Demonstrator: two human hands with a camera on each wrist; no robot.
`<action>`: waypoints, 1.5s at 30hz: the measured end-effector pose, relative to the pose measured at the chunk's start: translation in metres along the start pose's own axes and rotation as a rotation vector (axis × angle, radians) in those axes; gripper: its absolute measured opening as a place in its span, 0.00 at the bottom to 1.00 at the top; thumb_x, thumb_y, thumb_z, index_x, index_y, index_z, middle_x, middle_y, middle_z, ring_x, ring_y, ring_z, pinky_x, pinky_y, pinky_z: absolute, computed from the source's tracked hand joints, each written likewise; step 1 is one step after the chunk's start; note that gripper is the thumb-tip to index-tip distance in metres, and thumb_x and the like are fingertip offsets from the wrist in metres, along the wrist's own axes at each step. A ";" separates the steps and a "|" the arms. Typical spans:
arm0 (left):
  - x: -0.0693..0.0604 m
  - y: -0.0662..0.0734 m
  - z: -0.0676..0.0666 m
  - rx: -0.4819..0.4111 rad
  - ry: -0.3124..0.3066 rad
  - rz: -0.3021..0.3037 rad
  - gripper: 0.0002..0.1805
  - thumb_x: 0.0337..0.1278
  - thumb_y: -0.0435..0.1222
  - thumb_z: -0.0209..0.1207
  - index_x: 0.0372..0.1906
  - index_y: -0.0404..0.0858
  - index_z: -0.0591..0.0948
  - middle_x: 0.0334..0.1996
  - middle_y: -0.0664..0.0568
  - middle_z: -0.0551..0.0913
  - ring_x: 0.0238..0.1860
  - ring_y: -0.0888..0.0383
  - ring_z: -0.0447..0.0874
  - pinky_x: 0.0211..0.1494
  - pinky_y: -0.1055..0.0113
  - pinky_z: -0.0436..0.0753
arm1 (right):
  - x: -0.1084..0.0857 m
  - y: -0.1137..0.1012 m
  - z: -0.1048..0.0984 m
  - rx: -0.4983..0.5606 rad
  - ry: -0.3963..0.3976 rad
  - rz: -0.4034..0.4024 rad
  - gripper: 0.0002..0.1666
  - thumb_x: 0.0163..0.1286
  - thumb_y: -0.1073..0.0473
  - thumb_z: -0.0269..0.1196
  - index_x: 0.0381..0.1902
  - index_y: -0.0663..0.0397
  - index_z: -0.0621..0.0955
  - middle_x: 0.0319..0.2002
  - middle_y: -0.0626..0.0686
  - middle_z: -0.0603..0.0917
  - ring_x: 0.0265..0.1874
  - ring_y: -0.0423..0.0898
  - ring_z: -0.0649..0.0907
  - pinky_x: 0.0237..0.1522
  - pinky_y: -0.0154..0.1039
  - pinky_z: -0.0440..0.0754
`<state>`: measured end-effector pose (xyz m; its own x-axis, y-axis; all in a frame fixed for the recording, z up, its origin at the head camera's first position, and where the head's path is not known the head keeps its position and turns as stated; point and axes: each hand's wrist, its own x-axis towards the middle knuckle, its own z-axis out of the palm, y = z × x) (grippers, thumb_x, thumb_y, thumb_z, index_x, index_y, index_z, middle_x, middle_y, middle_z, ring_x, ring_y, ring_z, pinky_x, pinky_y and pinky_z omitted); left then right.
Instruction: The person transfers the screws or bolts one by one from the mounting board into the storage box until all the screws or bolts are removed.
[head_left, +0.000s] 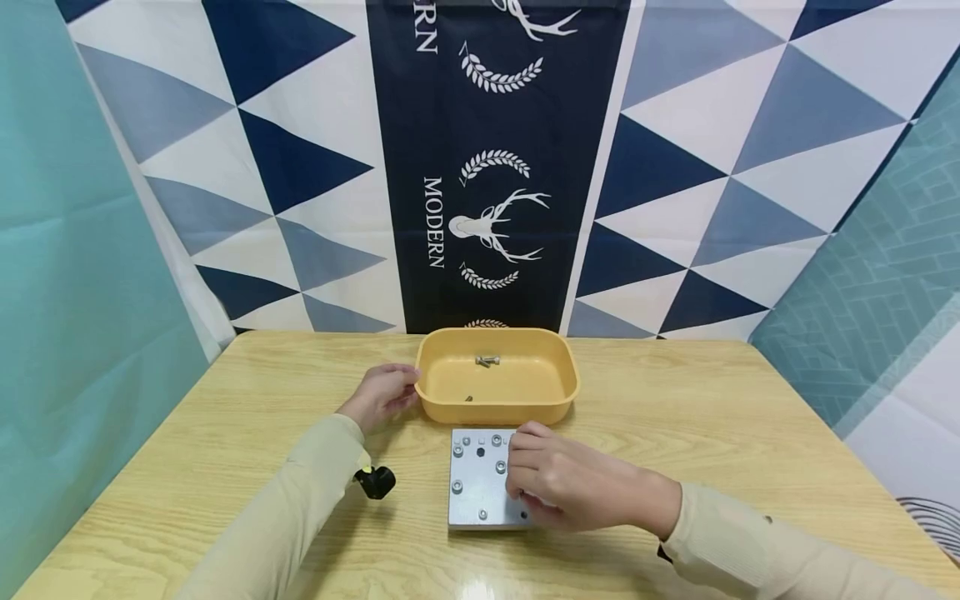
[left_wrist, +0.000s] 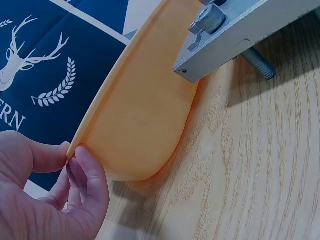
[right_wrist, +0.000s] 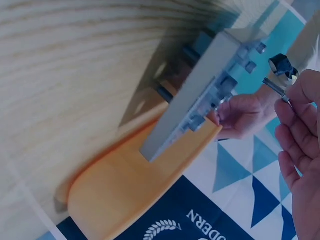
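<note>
Set level on the light wooden table (head_left: 225,467): a silver metal plate (head_left: 480,490), with several socket-head bolts (head_left: 457,486) standing in the top face and threaded shanks (left_wrist: 259,64) jutting out underneath, as seen in the wrist views. Over the right part of the metal plate, pinching a loose bolt (right_wrist: 274,88) between thumb and fingertip of the right hand (head_left: 553,479), shank pointing outward, with the other fingers loosely bent; cannot tell from the head view how near to the top face of the metal plate. Just beyond the metal plate, a yellow bin (head_left: 495,412), with a few small bolts (head_left: 487,361) on the floor near the far wall and a dark bit (head_left: 468,398), too small to name, by the near wall. Beyond and to the left of the metal plate, gripping the rim of the yellow bin with the left hand (head_left: 384,392), thumb on one face and fingers on the other. Left of the metal plate, a small black device (head_left: 377,482) beside the cream left sleeve (head_left: 292,500). Far behind the metal plate, a patterned cloth (head_left: 495,225) printed with triangles, deer heads and laurel sprigs
</note>
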<state>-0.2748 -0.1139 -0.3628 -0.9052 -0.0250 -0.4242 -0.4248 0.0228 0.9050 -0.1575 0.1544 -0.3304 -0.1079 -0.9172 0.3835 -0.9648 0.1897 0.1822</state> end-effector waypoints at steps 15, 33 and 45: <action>0.002 0.000 0.001 0.003 0.022 -0.001 0.16 0.67 0.34 0.54 0.56 0.32 0.75 0.32 0.51 0.77 0.26 0.65 0.74 0.30 0.78 0.77 | 0.009 0.016 -0.013 -0.033 0.038 -0.016 0.12 0.47 0.66 0.66 0.28 0.46 0.78 0.27 0.41 0.77 0.33 0.40 0.72 0.49 0.36 0.71; 0.003 -0.001 0.001 0.023 0.040 -0.013 0.15 0.67 0.34 0.55 0.55 0.34 0.76 0.37 0.49 0.78 0.28 0.64 0.74 0.31 0.77 0.77 | 0.012 0.035 -0.015 -0.013 0.024 0.042 0.11 0.47 0.68 0.66 0.28 0.49 0.79 0.25 0.41 0.76 0.33 0.40 0.70 0.46 0.35 0.72; 0.003 0.001 0.002 0.015 0.043 -0.019 0.16 0.67 0.34 0.54 0.56 0.34 0.76 0.37 0.49 0.77 0.29 0.64 0.74 0.31 0.78 0.77 | 0.014 0.045 -0.015 -0.027 0.037 0.054 0.11 0.47 0.69 0.67 0.28 0.51 0.80 0.25 0.42 0.78 0.33 0.41 0.71 0.45 0.35 0.73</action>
<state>-0.2782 -0.1118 -0.3634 -0.8956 -0.0681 -0.4397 -0.4427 0.0368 0.8959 -0.1990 0.1558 -0.3029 -0.1506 -0.8919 0.4264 -0.9508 0.2489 0.1847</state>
